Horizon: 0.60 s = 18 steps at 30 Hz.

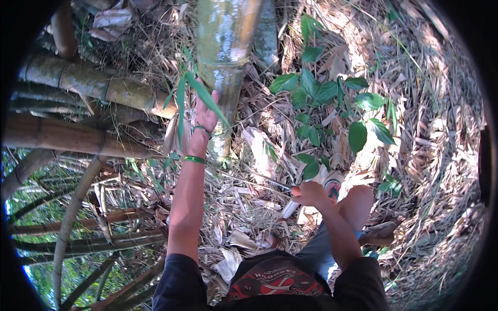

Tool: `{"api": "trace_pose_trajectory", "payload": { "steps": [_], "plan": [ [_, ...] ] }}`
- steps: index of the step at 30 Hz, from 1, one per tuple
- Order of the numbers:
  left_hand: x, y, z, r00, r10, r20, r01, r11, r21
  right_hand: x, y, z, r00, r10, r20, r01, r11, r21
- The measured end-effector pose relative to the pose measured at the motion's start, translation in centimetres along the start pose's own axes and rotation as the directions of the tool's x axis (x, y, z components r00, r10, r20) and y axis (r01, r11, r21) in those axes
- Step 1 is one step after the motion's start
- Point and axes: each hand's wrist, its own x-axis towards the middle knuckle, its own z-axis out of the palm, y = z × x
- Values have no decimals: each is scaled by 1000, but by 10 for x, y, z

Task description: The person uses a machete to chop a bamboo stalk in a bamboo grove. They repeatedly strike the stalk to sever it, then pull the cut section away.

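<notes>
My left hand [206, 111] reaches forward with its fingers apart, up against the side of a thick green bamboo stalk [220, 36]; whether it presses on the stalk I cannot tell. Long narrow green leaves [181, 103] hang across that hand and wrist. Green bands circle the wrist and lower forearm. Close to my right knee, my right hand [311, 194] is closed round the orange handle of a long-bladed knife [277, 182]. Its thin blade points left toward the foot of the stalk, and its far end blends into the litter.
Several cut or fallen bamboo poles [78, 136] lie crosswise on the left. A leafy green plant [324, 93] grows ahead on the right. Dry bamboo leaves [425, 171] cover the ground. My sandalled foot [332, 187] stands just beyond the right hand.
</notes>
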Motion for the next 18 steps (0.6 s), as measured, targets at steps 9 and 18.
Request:
{"api": "trace_pose_trajectory", "payload": {
  "steps": [9, 18],
  "plan": [
    [-184, -8, -101, 848, -391, -357, 361, 920, -149, -7, -93, 8, 954, -130, -270, 253, 831, 496],
    [-474, -67, -115, 577, -782, -237, 789, 609, -86, -20, -320, -196, 447, -412, -794, 864, 429, 263]
  ]
}}
